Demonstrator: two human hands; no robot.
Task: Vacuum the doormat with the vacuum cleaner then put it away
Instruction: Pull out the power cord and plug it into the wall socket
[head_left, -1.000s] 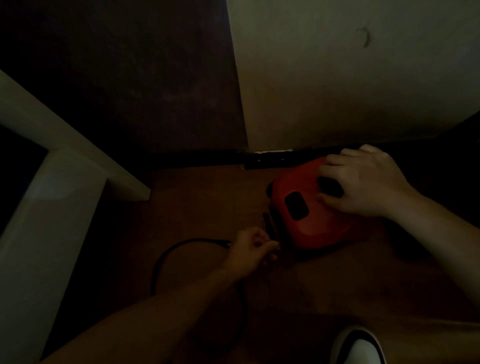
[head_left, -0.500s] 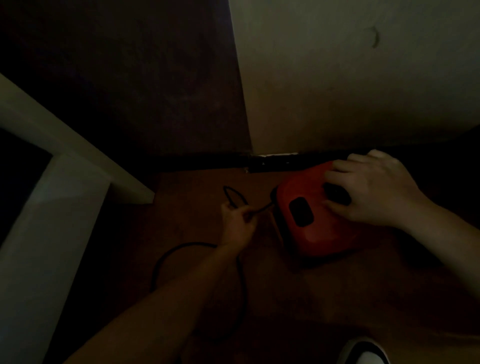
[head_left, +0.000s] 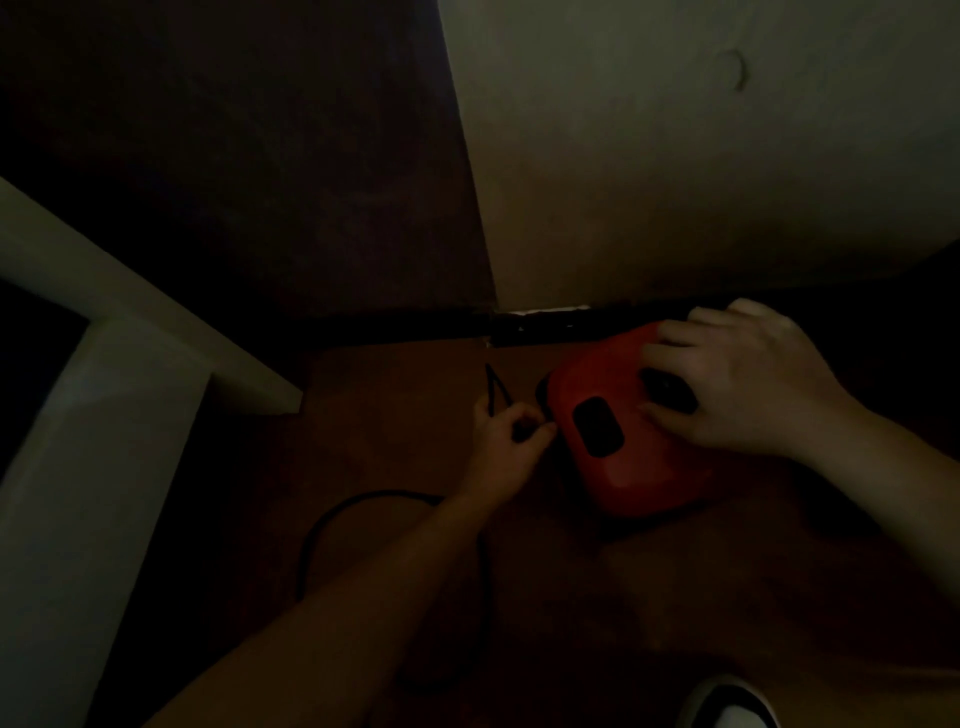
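A red vacuum cleaner body (head_left: 623, 441) with a black oval patch on top lies on the brown floor near the wall. My right hand (head_left: 743, 379) rests on its far end, fingers curled around a black part there. My left hand (head_left: 501, 441) is pinched on the black power cord (head_left: 332, 525) right beside the vacuum's left side. A short bend of cord sticks up behind that hand, and the rest loops over the floor to the left. The scene is very dim. No doormat is visible.
A pale wall (head_left: 675, 182) rises straight ahead, with a dark baseboard (head_left: 415, 330) along its foot. White furniture (head_left: 104, 374) stands to the left. The tip of a white shoe (head_left: 727, 706) shows at the bottom right.
My left hand has moved up and away from the vacuum's near corner, drawn a bend of cord with it, then come back against the vacuum's side. My right hand has stayed on the vacuum.
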